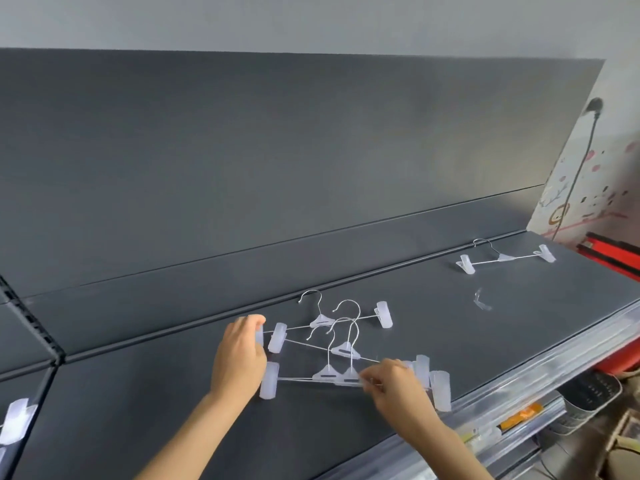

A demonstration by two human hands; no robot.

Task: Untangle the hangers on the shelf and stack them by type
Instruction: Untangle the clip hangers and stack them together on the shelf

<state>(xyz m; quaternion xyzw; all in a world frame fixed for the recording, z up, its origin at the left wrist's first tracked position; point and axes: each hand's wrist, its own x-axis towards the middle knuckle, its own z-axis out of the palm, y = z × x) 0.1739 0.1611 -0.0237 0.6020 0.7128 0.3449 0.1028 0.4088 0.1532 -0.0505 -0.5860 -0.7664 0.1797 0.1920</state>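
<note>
Observed tangled clip hangers (332, 344) on dark shelf (173, 393), lower centre of frame, wire hooks and bars crossed over one another. Recorded left hand (239, 355) at left end of tangle, fingers curled round a translucent clip. Recorded right hand (398, 386) at right end, pinching a thin wire bar beside the centre pieces. Noted hands apart, one at each end. Logged single clip hanger (505, 258) lying alone at right of shelf, well apart from tangle. Logged small clear fragment (481, 299) between the two. Noted further clips (17, 420) at lower left edge, partly cut off.
</note>
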